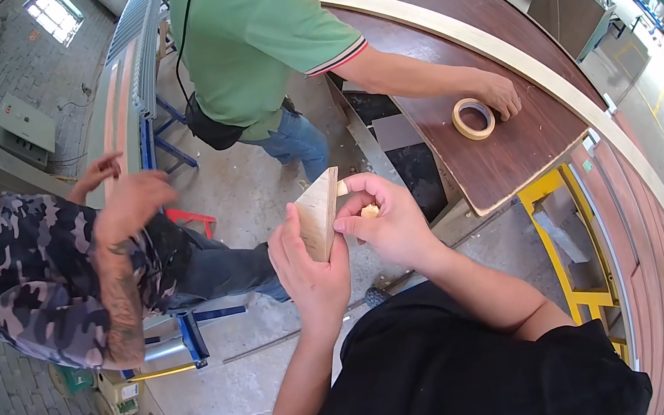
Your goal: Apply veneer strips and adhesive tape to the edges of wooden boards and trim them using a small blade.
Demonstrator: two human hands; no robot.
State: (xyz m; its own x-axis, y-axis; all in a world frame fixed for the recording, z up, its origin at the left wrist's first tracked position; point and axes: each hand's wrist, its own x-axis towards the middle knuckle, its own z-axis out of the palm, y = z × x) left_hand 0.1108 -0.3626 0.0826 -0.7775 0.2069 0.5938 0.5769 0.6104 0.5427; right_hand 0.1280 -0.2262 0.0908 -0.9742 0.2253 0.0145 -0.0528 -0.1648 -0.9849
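Observation:
In front of my chest, my left hand [312, 263] is closed around a pointed, flat-sided piece of wood [320, 211] with pale grain, its tip up. My right hand [390, 217] is at the wood's right edge, thumb and fingers pinched together. A small pale yellow crumpled scrap [369, 212] shows between those fingers; its material is hard to make out. Beyond my right hand, a roll of tan tape [475, 134] rests on the dark brown tabletop [489, 169]. A co-worker's hand [498, 92] is right beside the roll.
A person in a green shirt [246, 47] leans over the table. Another in a camouflage shirt [38, 271] stands close on my left, hands raised. A long pale wooden strip [488, 44] runs across the table. A yellow metal frame [560, 249] stands at my right.

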